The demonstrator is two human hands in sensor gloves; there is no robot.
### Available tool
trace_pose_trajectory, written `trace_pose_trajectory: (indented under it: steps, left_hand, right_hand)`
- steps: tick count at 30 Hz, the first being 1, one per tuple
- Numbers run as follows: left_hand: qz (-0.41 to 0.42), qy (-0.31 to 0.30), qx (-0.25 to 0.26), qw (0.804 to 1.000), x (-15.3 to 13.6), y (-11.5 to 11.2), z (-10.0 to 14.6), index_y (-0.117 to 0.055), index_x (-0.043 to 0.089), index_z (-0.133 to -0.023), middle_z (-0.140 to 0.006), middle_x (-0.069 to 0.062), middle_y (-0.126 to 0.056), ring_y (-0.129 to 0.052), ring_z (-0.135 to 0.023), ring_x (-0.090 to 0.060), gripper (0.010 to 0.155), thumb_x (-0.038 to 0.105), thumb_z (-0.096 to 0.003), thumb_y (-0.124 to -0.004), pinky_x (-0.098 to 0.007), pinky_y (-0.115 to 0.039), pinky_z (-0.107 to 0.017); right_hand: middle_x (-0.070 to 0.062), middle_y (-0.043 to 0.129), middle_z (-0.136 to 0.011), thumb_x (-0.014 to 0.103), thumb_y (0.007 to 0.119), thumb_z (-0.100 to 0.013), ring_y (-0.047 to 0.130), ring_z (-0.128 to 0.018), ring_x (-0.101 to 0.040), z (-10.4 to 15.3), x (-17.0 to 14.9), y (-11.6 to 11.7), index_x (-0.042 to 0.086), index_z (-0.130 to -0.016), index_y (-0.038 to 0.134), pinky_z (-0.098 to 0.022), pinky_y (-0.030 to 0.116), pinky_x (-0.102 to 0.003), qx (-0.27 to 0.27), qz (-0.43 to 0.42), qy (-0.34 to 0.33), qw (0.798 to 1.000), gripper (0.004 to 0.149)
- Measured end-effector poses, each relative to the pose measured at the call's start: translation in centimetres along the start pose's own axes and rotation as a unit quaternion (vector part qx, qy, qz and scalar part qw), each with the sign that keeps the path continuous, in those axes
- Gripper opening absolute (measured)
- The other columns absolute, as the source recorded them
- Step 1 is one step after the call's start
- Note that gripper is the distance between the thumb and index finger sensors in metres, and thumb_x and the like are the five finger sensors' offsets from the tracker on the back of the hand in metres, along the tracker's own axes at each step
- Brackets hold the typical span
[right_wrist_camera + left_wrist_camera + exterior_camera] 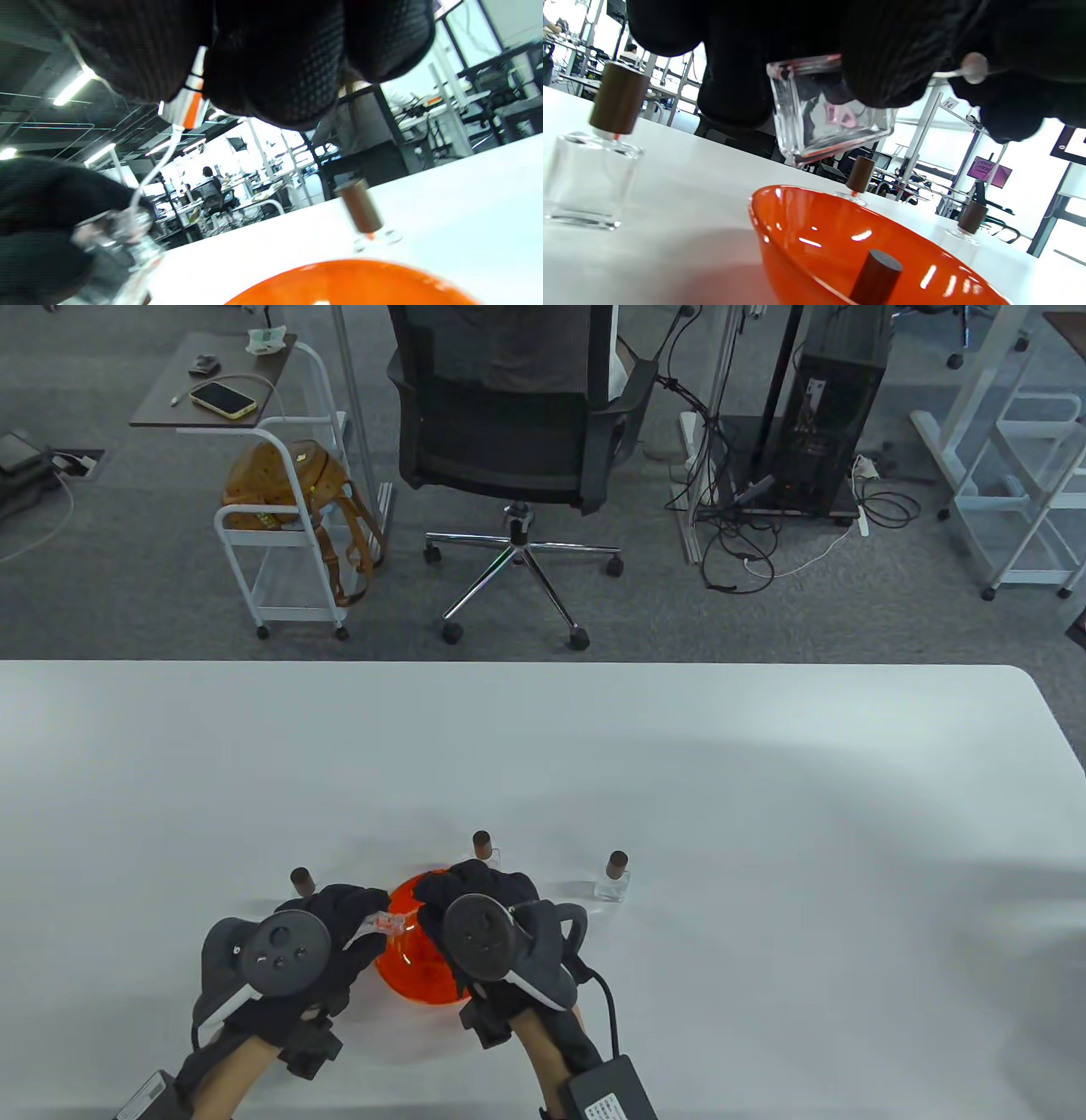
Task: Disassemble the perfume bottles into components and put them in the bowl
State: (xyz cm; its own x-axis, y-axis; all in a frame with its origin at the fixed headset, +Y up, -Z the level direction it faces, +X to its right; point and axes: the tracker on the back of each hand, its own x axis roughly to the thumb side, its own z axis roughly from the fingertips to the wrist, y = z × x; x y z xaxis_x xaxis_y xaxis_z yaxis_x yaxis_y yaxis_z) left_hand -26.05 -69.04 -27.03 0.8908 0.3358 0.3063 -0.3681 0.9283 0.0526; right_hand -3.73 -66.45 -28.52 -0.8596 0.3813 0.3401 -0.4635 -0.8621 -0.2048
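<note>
Over the orange bowl [407,963], my left hand [361,912] grips a clear glass perfume bottle [388,922], tilted toward the right hand. In the left wrist view the bottle [831,114] hangs between my fingers above the bowl [814,237]. My right hand [441,903] pinches the white and orange spray pump [188,101]. Its thin tube [155,169] runs down to the neck of the bottle [123,237]. A dark cap [876,275] lies in the bowl.
Three capped bottles stand on the white table [764,814]: one left of the bowl [301,882], one behind it [482,844], one to the right [615,875]. Beyond the far table edge stand an office chair [509,432] and a cart [280,526].
</note>
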Motion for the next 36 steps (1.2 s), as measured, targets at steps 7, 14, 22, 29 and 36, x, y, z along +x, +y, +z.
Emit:
trace_pose_trajectory:
  steps: [7,14,22,29,36]
  left_hand:
    - [-0.029,0.004,-0.008,1.0,0.4,-0.3,-0.1,-0.084,0.019,-0.095,-0.09,-0.013,-0.094,-0.103,-0.069,-0.033,0.056,0.035,-0.0416,-0.088,-0.059,-0.07,-0.064]
    - [-0.032,0.006,-0.011,0.999,0.4,-0.4,-0.1,-0.079,0.029,-0.101,-0.089,-0.014,-0.095,-0.105,-0.065,-0.032,0.059,0.034,-0.0426,-0.087,-0.058,-0.072,-0.063]
    - [-0.05,0.004,-0.022,0.998,1.0,-0.7,-0.2,-0.081,0.025,-0.099,-0.091,-0.014,-0.094,-0.106,-0.067,-0.034,0.057,0.032,-0.0429,-0.087,-0.059,-0.073,-0.062]
    - [-0.121,0.027,-0.043,0.991,3.5,-1.1,-2.2,-0.082,0.025,-0.098,-0.089,-0.014,-0.097,-0.111,-0.064,-0.031,0.057,0.033,-0.0421,-0.089,-0.058,-0.078,-0.06]
    - [-0.234,0.063,-0.121,0.963,6.8,-3.8,-5.7,-0.085,0.027,-0.097,-0.085,-0.008,-0.105,-0.108,-0.064,-0.028,0.057,0.037,-0.0413,-0.09,-0.055,-0.077,-0.059]
  right_hand:
    - [0.008,0.099,-0.072,0.043,0.089,-0.032,0.105,-0.037,-0.005,-0.1,0.7,5.5,0.035,-0.074,0.087,-0.049,0.086,-0.046,0.055,0.27,-0.019,0.961,0.042]
    - [0.01,0.1,-0.071,0.045,0.089,-0.032,0.103,-0.041,-0.006,-0.1,1.5,8.2,0.036,-0.073,0.087,-0.052,0.084,-0.047,0.105,0.322,-0.049,0.939,0.043]
    - [0.009,0.1,-0.074,0.046,0.085,-0.033,0.104,-0.047,-0.008,-0.2,0.8,7.0,0.036,-0.075,0.087,-0.054,0.082,-0.048,0.102,0.303,-0.037,0.947,0.044]
    - [0.007,0.1,-0.073,0.048,0.08,-0.034,0.104,-0.047,-0.009,-0.4,-0.4,2.8,0.034,-0.076,0.087,-0.054,0.082,-0.049,0.044,0.23,0.003,0.972,0.044]
    - [0.006,0.1,-0.073,0.049,0.078,-0.036,0.105,-0.047,-0.01,-0.4,-2.5,0.6,0.033,-0.076,0.088,-0.054,0.082,-0.049,0.025,0.19,0.041,0.981,0.044]
